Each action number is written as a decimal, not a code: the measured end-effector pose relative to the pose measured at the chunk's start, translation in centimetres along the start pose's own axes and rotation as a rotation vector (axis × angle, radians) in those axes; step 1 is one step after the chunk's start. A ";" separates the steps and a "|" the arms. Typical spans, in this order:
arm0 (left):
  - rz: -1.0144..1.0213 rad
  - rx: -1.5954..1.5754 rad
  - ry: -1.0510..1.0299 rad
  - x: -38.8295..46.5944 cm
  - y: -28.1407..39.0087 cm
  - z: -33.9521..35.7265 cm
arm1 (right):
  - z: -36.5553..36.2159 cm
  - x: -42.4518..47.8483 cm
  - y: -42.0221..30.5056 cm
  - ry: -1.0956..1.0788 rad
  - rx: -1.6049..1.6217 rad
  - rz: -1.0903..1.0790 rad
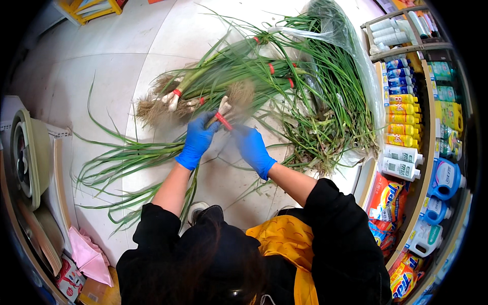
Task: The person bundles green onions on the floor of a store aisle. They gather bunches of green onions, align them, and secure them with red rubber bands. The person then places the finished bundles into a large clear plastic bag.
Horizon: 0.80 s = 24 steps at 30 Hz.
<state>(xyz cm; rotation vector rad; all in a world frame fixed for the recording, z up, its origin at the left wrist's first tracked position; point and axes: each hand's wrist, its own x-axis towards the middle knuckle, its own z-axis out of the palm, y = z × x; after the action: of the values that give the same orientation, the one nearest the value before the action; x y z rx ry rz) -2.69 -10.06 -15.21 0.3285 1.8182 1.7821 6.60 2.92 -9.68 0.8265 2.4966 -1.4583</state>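
My left hand (198,138), in a blue glove, grips a bunch of green onions (152,158). Its leaves trail left across the floor, while its white stalks (223,105) and blurred brown roots point away from me. A strip of red tape (224,121) crosses the stalks just above my left fingers. At the strip's near right end, my gloved right hand (253,150) pinches it; motion blurs those fingertips. Just beyond lie several green onion bunches (225,76) bound with red bands, roots to the left. One of them shows a red band (177,92) near its white stalks.
Loose green onions (335,84) lie heaped on the right, partly within a clear plastic bag (368,76). Shelves (415,183) of bottles and detergent bags line the right side. Basins (40,160) and a pink folded item (89,257) stand left. My shoe (198,209) is on the tiled floor.
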 end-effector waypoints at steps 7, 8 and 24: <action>-0.169 -0.338 -0.288 1.0 2.7 -2.9 | -0.2 1.6 -1.2 -0.104 0.574 0.227; -0.184 -0.380 -0.329 1.0 3.0 -3.1 | -0.1 1.9 -1.0 -0.113 0.602 0.166; -0.754 -0.575 -0.752 -0.1 3.2 -6.5 | 0.4 0.9 -1.1 -0.334 0.809 -0.126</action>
<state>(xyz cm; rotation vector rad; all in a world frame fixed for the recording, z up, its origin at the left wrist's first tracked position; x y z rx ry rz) -6.86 -15.32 -12.34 0.0413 0.7056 1.2875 5.20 2.57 -9.39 0.4410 1.7136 -2.4547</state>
